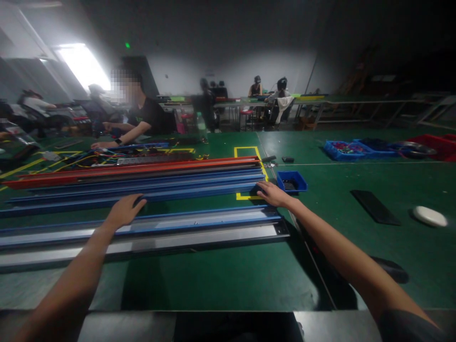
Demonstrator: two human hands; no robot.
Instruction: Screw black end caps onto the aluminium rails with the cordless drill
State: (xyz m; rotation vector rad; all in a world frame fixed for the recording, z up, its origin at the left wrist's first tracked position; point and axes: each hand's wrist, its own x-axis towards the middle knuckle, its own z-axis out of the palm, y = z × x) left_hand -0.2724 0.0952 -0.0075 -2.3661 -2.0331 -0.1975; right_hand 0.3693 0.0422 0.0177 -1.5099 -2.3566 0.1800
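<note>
Long blue metal rails (pixel 199 189) lie side by side across the green table. My left hand (pixel 125 210) is on the nearest rail of this blue group, fingers bent over its edge and thumb on the near side. At the right end of that same rail, my right hand (pixel 272 193) has its fingers closed around the tip; the fingertips are partly hidden. Closer to me lie a blue-edged rail with a pale inner face (pixel 213 219) and a dark-edged silver rail (pixel 228 234), both under my left forearm. Orange rails (pixel 171 167) lie beyond the blue ones.
A small blue bin (pixel 292 182) with dark parts stands right of my right hand. Further right are a black flat piece (pixel 375 207), a white rounded object (pixel 430 216) and blue trays (pixel 344 150). Across the table, a co-worker (pixel 147 114) reaches over wires (pixel 89 159).
</note>
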